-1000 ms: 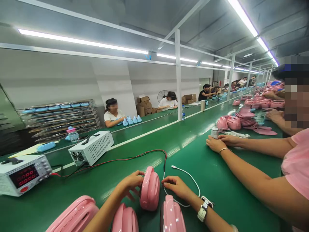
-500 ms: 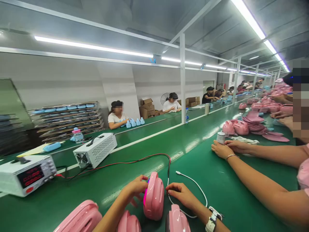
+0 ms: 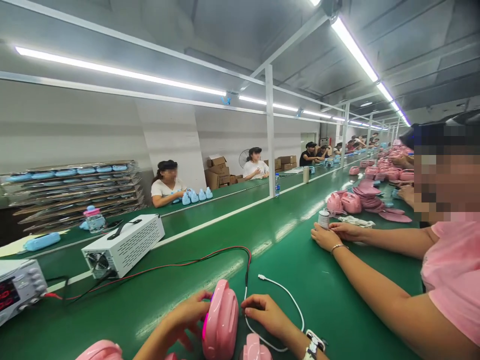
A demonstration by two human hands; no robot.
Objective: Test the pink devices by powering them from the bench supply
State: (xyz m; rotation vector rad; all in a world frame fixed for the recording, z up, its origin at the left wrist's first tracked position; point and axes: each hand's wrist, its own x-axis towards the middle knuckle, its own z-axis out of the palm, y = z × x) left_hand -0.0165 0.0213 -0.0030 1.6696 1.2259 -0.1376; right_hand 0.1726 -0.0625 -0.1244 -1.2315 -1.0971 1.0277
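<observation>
My left hand (image 3: 185, 316) is curled around the left side of an upright pink plastic case (image 3: 221, 322) that stands on the green belt (image 3: 300, 260). A magenta light glows on the case's left edge. My right hand (image 3: 264, 314) rests closed against its right side, fingers on a white cable (image 3: 285, 295) plugged in there. A black and red wire (image 3: 180, 262) runs from the case toward a white power box (image 3: 123, 245). More pink cases (image 3: 257, 347) show at the bottom edge.
A meter with red digits (image 3: 18, 292) sits at far left. A co-worker in a pink top leans in from the right, hands (image 3: 330, 234) at a small can (image 3: 323, 219). Piles of pink parts (image 3: 360, 200) lie farther along. Other people sit across the far belt.
The view has swung and dropped, so hands and case sit lower in frame. The magenta light on the case, absent one second ago, is lit. Both hands stay on the case.
</observation>
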